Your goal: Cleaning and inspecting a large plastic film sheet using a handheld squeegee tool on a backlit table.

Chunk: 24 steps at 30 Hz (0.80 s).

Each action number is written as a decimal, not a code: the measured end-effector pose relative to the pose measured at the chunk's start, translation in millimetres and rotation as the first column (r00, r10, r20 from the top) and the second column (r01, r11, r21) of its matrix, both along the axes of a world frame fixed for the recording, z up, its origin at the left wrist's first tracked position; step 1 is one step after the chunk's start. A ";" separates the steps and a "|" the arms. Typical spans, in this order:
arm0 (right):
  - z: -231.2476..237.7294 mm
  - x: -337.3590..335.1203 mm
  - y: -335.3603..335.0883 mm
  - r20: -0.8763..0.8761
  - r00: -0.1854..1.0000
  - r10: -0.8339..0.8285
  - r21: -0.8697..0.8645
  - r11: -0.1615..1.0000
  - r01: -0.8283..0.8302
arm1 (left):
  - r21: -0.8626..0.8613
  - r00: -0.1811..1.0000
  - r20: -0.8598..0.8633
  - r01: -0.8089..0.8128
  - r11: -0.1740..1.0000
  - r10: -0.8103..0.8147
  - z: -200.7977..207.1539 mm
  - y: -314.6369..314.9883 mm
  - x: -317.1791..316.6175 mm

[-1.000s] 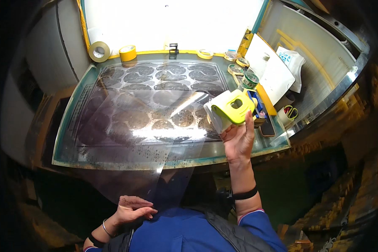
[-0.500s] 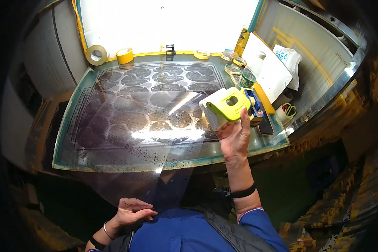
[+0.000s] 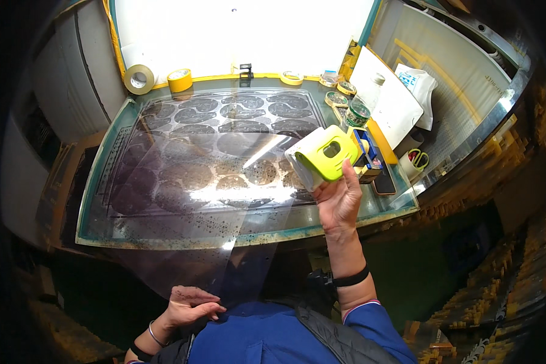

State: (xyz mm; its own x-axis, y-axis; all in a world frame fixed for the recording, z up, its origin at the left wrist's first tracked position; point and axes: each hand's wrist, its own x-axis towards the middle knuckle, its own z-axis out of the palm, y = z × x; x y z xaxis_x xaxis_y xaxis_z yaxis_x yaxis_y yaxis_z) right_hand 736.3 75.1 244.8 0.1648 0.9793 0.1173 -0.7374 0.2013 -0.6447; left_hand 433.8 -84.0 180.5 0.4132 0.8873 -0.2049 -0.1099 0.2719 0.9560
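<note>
My right hand (image 3: 338,197) holds a yellow-green and white hole punch (image 3: 327,155) above the right part of the table, its thumb along the green lever. The lever has an oval opening and is tilted toward me. My left hand (image 3: 193,305) is low in front of my body, fingers stretched out and thumb a little apart. It is close to the lower end of a clear film sheet (image 3: 185,264) that hangs over the table's near edge. A large film printed with dark rounded shapes (image 3: 191,115) lies flat on the glass table (image 3: 118,235).
Along the back are a tan tape roll (image 3: 139,79), a yellow tape roll (image 3: 179,80) and a black clip (image 3: 246,71). To the right are a green tape roll (image 3: 357,113), a blue tape dispenser (image 3: 370,155), a phone (image 3: 384,183) and scissors (image 3: 418,159) in a cup.
The hole punch has shifted slightly left and down and turned a little in my right hand. My left hand and the films look the same.
</note>
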 end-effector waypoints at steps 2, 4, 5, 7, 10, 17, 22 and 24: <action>-3.8 4.1 1.2 0.016 1.000 -0.020 -0.003 1.000 0.020 | 0.047 1.000 -0.022 0.022 0.999 -0.021 1.5 1.9 -0.8; -9.5 10.5 3.2 0.116 0.993 0.003 0.026 1.000 -0.006 | 0.047 1.000 -0.010 0.022 0.999 -0.022 -1.6 1.9 -3.4; -9.4 11.2 2.5 0.115 0.993 0.002 0.024 1.000 -0.005 | 0.049 1.000 0.003 0.023 0.999 -0.023 -2.6 2.0 -4.1; -0.6 5.6 0.4 0.021 0.999 0.041 -0.007 0.999 -0.041 | 0.008 1.000 0.001 0.000 1.000 0.000 -0.1 1.0 -4.5; -6.0 -2.1 -6.3 0.000 0.996 0.094 0.002 0.996 -0.094 | -0.055 0.999 0.027 -0.036 0.998 0.037 3.8 3.1 -2.8; -24.5 -20.8 -35.0 -0.016 0.980 0.197 -0.051 0.979 -0.197 | -0.059 0.994 0.077 -0.076 0.995 0.081 4.1 12.6 9.1; -32.2 -23.6 -38.0 -0.040 0.980 0.197 -0.048 0.979 -0.198 | -0.039 0.990 0.092 -0.100 0.994 0.104 0.9 14.6 15.2; -33.9 -23.7 -37.7 -0.047 0.978 0.203 -0.044 0.978 -0.205 | -0.028 0.990 0.100 -0.100 0.995 0.102 1.0 15.8 17.1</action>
State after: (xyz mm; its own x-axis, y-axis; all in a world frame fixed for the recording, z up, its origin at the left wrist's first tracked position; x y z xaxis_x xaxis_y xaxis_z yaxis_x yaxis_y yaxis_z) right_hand 712.6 37.4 210.9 -0.0349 0.9972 0.0660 -0.7865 0.0133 -0.6174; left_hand 450.9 -68.3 181.5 0.3411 0.9211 -0.1877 -0.2339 0.2765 0.9321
